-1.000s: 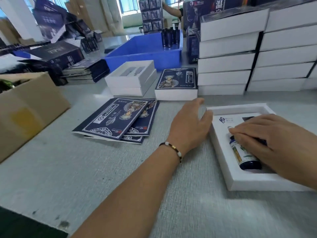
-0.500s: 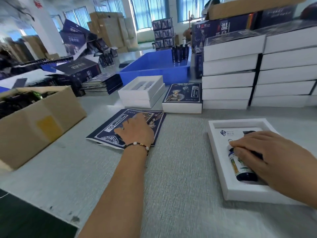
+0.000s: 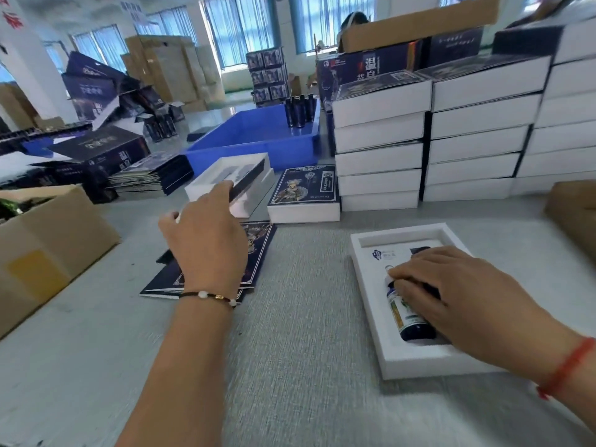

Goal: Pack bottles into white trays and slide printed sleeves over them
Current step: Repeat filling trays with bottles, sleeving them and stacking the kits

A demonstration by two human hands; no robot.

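Grey table [image 3: 290,366], one white tray [image 3: 371,317], one bottle [image 3: 409,321] under flat right hand [image 3: 458,295], left hand [image 3: 206,243] pinching one sleeve [image 3: 250,180].

Grey table [image 3: 290,366]: white tray [image 3: 416,362], flat printed sleeves [image 3: 254,250], blue bin [image 3: 254,146], seemingly cardboard box [image 3: 48,253].

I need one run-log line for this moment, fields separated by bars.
left hand: lifts printed sleeve | right hand: presses bottle into white tray | sleeve not yet on tray

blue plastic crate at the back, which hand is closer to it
Left. The left hand is lifted over the flat sleeves, holding a dark printed sleeve just short of the blue plastic crate. The right hand rests on the bottle in the white tray, nearer the person.
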